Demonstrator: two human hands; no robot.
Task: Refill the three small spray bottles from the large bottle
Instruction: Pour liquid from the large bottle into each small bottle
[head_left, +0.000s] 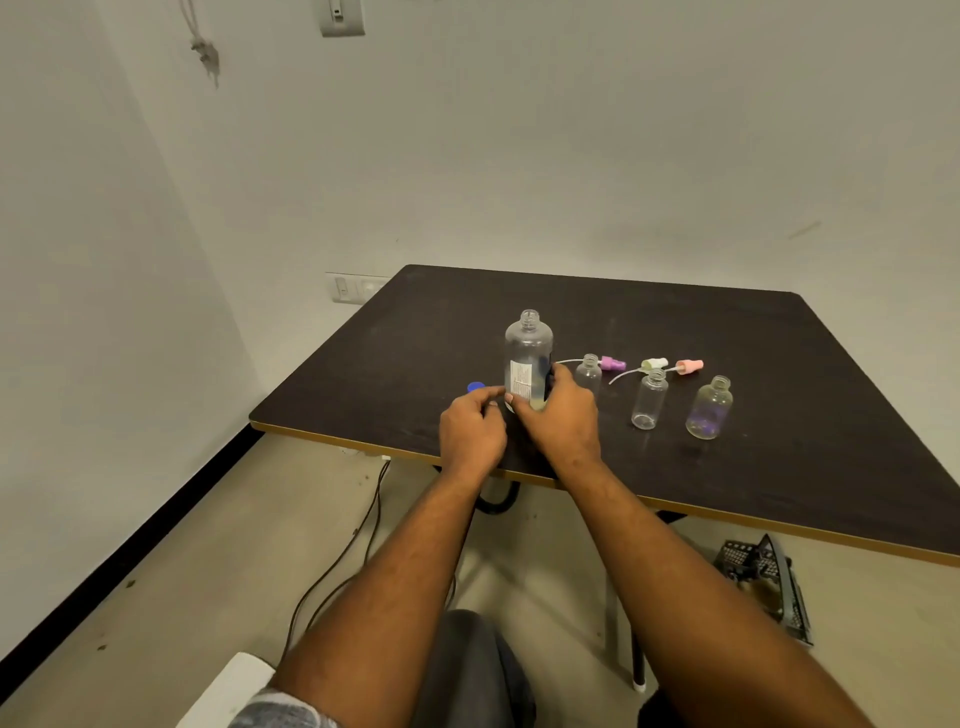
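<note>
Left hand (472, 431) is hanging loosely curled, holding nothing, beside a small blue cap (475, 387). Right hand (561, 415) is gripping the uncapped, tall clear plastic large bottle (529, 343), standing near-left on the dark table (779, 467). Three small clear plastic bottles (649, 400) are waiting open to the right, so pouring is likely next, calling for a lift and a careful tilt.

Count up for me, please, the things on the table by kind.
Large bottle: 1
Small bottles: 3
Spray heads: 3
Blue cap: 1
Total: 8
</note>
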